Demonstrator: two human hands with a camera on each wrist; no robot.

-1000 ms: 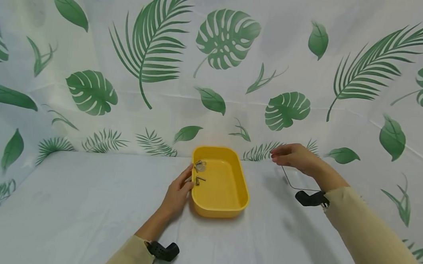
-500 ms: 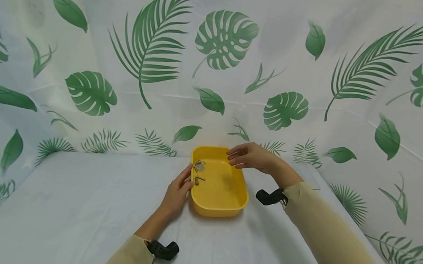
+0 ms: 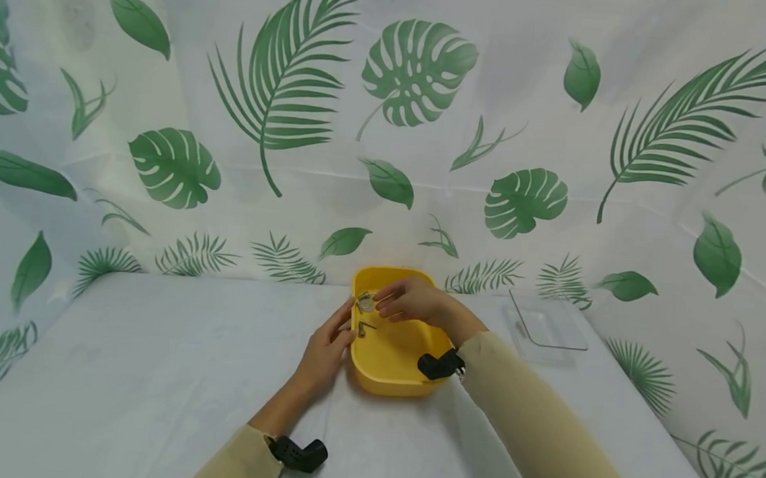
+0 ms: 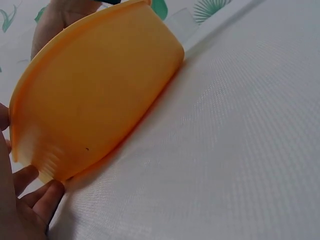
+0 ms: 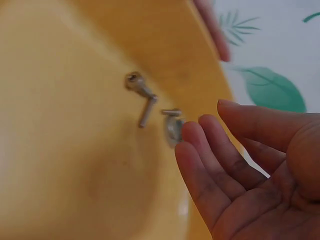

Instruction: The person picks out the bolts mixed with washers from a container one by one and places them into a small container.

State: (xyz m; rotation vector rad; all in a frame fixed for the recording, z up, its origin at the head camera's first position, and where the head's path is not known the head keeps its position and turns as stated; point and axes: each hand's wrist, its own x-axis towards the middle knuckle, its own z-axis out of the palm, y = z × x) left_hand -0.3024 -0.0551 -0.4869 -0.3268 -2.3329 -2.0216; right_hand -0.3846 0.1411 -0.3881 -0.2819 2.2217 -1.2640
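A yellow plastic tray (image 3: 389,375) stands on the table, with several small metal bolts (image 5: 147,112) and a round shiny disc (image 5: 173,131) along its left side. My left hand (image 3: 320,355) rests against the tray's left wall. In the left wrist view its fingertips (image 4: 49,196) touch the outside of that wall, low down near the table. Reaching over the tray from the right is my right hand (image 3: 415,302), its fingers loosely bent and nothing between them. The right wrist view has these fingertips (image 5: 187,155) close by the disc, with the thumb apart from them.
A clear, shallow box (image 3: 547,327) with a thin dark line along its edge stands at the back right of the white-covered table (image 3: 155,371). Behind everything hangs a white curtain (image 3: 422,234) printed with green leaves.
My right hand has moved left from above the clear box, over the tray's right rim, to the metal pieces. My left hand has stayed at the tray's left side.
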